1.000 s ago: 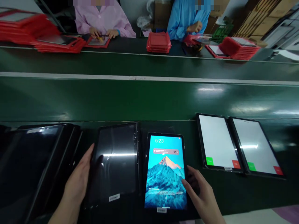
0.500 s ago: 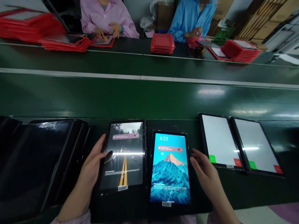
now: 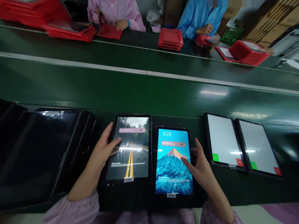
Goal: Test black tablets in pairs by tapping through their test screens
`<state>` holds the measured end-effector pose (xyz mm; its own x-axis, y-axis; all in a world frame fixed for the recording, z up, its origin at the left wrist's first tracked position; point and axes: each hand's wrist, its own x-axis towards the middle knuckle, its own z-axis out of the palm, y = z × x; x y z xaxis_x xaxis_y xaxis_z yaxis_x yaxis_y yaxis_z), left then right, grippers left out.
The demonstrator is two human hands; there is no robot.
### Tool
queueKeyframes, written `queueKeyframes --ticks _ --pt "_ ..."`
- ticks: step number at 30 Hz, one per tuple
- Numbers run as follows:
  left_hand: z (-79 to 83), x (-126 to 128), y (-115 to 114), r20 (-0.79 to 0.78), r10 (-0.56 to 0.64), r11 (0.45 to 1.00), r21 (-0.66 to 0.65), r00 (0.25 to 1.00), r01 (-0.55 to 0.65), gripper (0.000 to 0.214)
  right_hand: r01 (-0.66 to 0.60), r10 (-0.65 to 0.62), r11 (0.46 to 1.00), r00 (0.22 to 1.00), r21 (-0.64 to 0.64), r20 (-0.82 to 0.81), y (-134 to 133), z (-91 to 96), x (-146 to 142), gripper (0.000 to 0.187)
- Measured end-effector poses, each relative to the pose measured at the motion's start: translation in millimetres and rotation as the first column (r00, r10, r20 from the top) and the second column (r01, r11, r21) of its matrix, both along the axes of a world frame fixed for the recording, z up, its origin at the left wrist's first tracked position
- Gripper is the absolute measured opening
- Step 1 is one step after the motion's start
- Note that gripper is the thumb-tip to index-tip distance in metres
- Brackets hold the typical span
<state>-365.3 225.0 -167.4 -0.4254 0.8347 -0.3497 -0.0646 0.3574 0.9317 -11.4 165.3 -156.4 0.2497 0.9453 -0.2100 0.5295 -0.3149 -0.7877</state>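
Note:
Two lit tablets lie side by side on the dark bench in front of me. The left tablet (image 3: pixel 137 149) shows a forest road and 6:17; the right tablet (image 3: pixel 174 168) shows a blue mountain and 6:23. My left hand (image 3: pixel 104 149) grips the left edge of the road tablet, its thumb over the screen and fingers along the side. My right hand (image 3: pixel 202 165) is at the right edge of the mountain tablet, thumb on the screen by the peak, one finger raised beside the edge and the others partly hidden behind it.
Dark-screened tablets (image 3: pixel 32 155) are stacked on the left. Two tablets with white screens (image 3: pixel 225 137) lie on the right. Beyond a green surface (image 3: pixel 130 90), two people (image 3: pixel 116 12) work among red cases (image 3: pixel 171 39).
My right hand has closed in on the mountain tablet, its thumb now over the screen. My left thumb has shifted up slightly on the road tablet, whose picture looks brighter. The camera view has tilted.

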Motion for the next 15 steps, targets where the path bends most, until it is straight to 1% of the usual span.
queueKeyframes --ticks 2,3,5,6,8,11,13,15 --pt "3.6 -0.5 10.1 0.022 0.096 0.995 -0.012 0.995 -0.096 0.07 -0.064 0.062 0.998 0.991 0.02 0.121 5.3 2.3 -6.0 0.118" --pt "4.8 -0.6 11.4 0.033 0.119 0.993 -0.015 0.992 -0.119 0.063 -0.072 0.068 0.997 0.985 0.019 0.161 9.0 3.2 -8.4 0.118" --pt "5.6 -0.6 4.5 0.061 0.132 0.991 -0.017 0.989 -0.131 0.052 -0.028 0.026 1.0 0.98 0.004 0.2 17.7 4.7 -10.1 0.114" --pt "5.0 -0.9 -3.4 0.08 0.136 0.991 -0.019 0.987 -0.135 0.048 0.005 -0.004 1.0 0.982 -0.003 0.188 22.1 5.3 -9.3 0.111" --pt "2.4 -2.2 -24.3 0.132 0.171 0.985 -0.035 0.976 -0.168 0.041 0.052 -0.05 0.999 0.993 -0.016 0.111 28.1 6.8 -5.0 0.096" --pt "-1.7 -4.4 -53.2 0.16 0.234 0.969 -0.116 0.959 -0.217 0.036 0.056 -0.057 0.998 0.998 -0.031 -0.012 25.9 11.9 2.7 0.075" --pt "-2.3 -3.6 -62.1 0.128 0.253 0.96 -0.156 0.959 -0.232 0.04 0.056 -0.056 0.998 0.998 -0.015 -0.008 18.6 18.8 5.9 0.066" --pt "-0.5 -1.1 -62.1 0.086 0.23 0.966 -0.144 0.969 -0.216 0.053 0.047 -0.047 0.999 0.999 0.004 -0.008 11.9 27.6 6.9 0.056"
